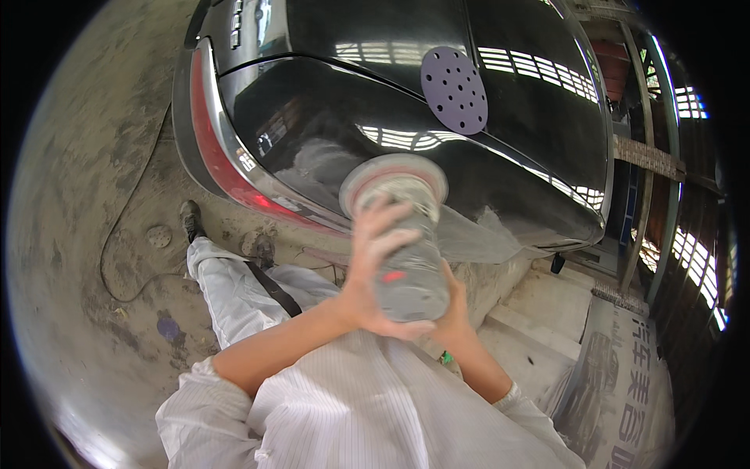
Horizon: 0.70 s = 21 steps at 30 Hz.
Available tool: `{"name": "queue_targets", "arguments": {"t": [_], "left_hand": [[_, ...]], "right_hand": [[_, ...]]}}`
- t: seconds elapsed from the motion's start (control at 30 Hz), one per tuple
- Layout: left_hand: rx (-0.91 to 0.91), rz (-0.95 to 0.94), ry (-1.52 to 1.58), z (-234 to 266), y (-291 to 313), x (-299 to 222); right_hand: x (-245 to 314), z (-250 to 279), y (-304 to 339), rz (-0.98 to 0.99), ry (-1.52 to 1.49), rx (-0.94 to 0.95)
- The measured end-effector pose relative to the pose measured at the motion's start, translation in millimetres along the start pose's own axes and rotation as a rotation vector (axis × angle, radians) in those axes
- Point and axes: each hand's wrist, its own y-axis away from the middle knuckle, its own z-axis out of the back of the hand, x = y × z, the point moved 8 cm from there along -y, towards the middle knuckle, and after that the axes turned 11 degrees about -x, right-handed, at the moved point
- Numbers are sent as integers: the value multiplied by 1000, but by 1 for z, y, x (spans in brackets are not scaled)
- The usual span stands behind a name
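My left hand (376, 266) is closed round the grey, dusty body of a handheld disc sander (412, 277), its fingers blurred by motion. On the sander's right side rests my right hand (453, 309), gripping it, though most of its fingers are hidden behind the body. The sander's round pad (432, 173) points away from me, over the rear corner of a black car (344, 98); I cannot tell whether it touches the paint. Dull, scuffed patches (316, 160) show near the pad. A purple sanding disc with many holes (455, 90) lies on the car beyond the sander.
A red tail light (226, 168) with chrome trim curves along the car's left edge. A thin cable (129, 211) runs over the dusty floor (74, 187), where loose discs (159, 236) lie. A printed sheet (617, 383) is at lower right, wooden beams (648, 156) at right.
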Motion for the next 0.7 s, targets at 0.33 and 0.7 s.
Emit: {"name": "queue_targets", "arguments": {"t": [0.33,0.7], "left_hand": [[-72,708,137,84,-35,4],[100,-19,-71,-38,-36,-6]], "right_hand": [[100,-51,-40,208,344,168],[-7,21,-7,-63,-372,-88]]}}
